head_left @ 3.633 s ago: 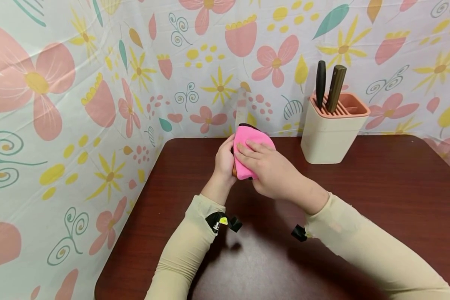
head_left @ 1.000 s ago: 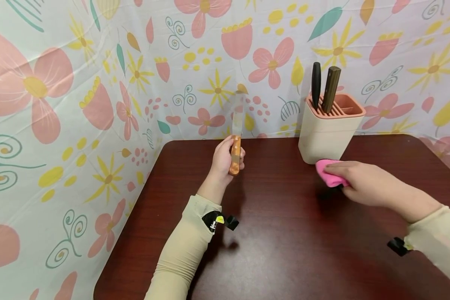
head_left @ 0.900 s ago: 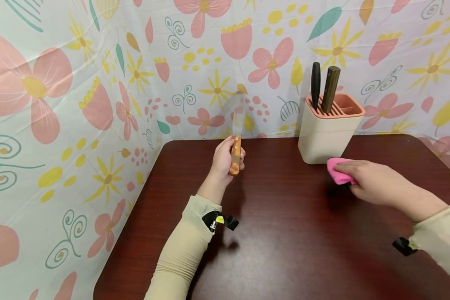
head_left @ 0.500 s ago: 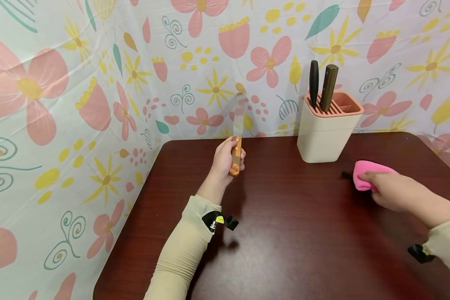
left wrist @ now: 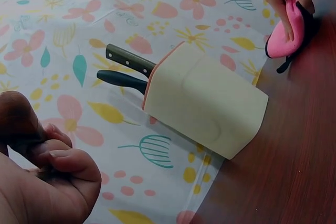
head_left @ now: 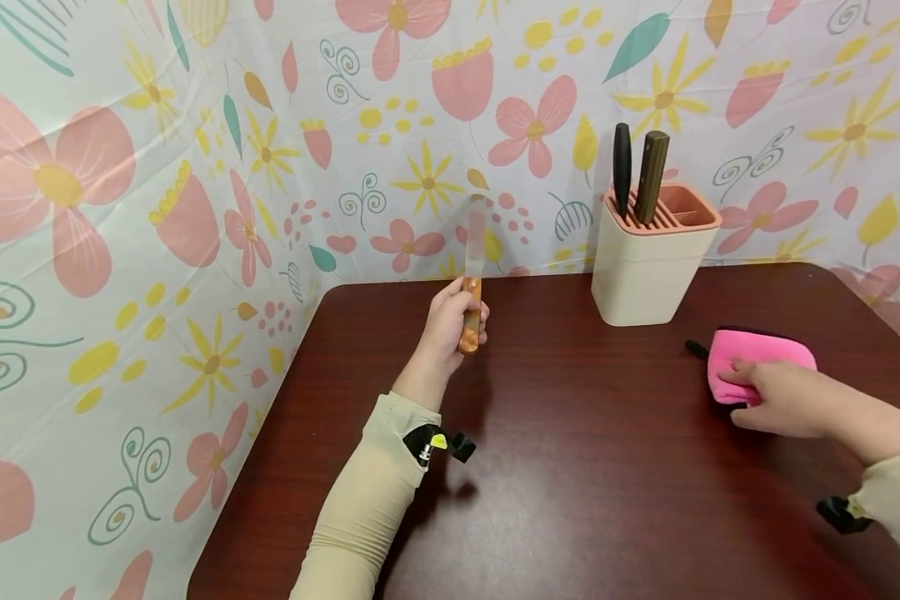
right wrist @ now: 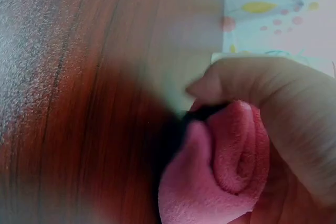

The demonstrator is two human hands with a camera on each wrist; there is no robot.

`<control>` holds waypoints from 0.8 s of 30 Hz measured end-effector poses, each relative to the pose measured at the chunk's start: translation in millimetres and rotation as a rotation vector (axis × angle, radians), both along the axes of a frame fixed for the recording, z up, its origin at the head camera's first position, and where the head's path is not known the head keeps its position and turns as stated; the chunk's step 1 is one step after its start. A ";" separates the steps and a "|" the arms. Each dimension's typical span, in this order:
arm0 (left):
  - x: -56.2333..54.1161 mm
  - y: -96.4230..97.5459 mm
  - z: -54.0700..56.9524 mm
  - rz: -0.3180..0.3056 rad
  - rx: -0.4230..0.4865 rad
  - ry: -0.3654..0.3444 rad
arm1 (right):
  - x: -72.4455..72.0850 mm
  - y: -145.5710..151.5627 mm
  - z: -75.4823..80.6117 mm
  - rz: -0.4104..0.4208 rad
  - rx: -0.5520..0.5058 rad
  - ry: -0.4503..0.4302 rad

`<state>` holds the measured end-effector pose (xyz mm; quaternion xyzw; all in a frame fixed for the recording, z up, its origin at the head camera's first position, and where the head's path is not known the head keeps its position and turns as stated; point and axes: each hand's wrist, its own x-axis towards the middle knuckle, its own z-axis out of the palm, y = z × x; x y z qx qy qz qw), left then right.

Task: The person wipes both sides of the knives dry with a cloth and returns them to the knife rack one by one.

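Note:
My left hand (head_left: pixel 444 321) grips a knife (head_left: pixel 472 308) by its orange-brown wooden handle, blade pointing up and away toward the wall. In the left wrist view the curled fingers (left wrist: pixel 68 182) wrap the handle, and the blade is out of sight. My right hand (head_left: pixel 787 398) holds a folded pink cloth (head_left: pixel 765 348) with black edging and a black tab, low at the right side of the table. The right wrist view shows the cloth (right wrist: pixel 210 187) bunched between thumb and palm. From the left wrist view, its fingers straddle the cloth (left wrist: pixel 289 30).
A cream knife block (head_left: pixel 641 275) with a coral slotted top stands at the back of the dark wooden table (head_left: pixel 570 467). A black-handled knife (head_left: pixel 622 171) and a brown-handled knife (head_left: pixel 651 177) stand in its slots. Floral fabric (head_left: pixel 390 100) hangs behind and to the left.
The pink cloth was against the knife in both hands; my right hand has since carried it right, past the knife block, down to the table's right side. My left hand stays nearly still with the knife.

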<state>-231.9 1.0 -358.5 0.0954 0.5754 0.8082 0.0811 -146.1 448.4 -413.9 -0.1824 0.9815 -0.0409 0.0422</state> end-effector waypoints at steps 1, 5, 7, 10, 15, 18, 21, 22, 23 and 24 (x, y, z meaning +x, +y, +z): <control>0.2 -0.3 0.1 -0.001 -0.008 -0.002 | 0.5 -0.3 0.1 -0.010 -0.006 -0.004; 1.2 -1.2 1.2 -0.020 -0.064 -0.007 | 1.9 0.5 2.2 -0.038 -0.048 -0.030; 1.2 -1.3 2.2 -0.043 -0.105 -0.015 | 2.2 1.4 3.3 -0.061 -0.059 -0.044; 1.4 -1.6 4.2 -0.092 -0.172 -0.022 | 1.6 1.9 5.2 -0.066 -0.068 -0.047; 0.3 -4.0 5.3 -0.152 -0.313 0.004 | -1.6 0.9 12.6 -0.073 -0.115 -0.069; -1.8 -6.7 3.8 -0.144 -0.394 0.033 | -5.7 1.7 19.5 -0.088 -0.152 -0.038; -3.3 -10.1 2.8 -0.116 -0.458 0.062 | -10.3 1.8 27.7 -0.086 -0.190 0.075; -3.5 -11.2 2.6 -0.101 -0.478 0.068 | -11.7 1.5 31.1 -0.087 -0.197 0.112; -3.9 -12.2 2.2 -0.085 -0.495 0.081 | -13.1 0.8 34.6 -0.086 -0.206 0.154; -3.8 -13.1 2.4 -0.067 -0.512 0.094 | -14.8 -0.1 38.4 -0.087 -0.217 0.192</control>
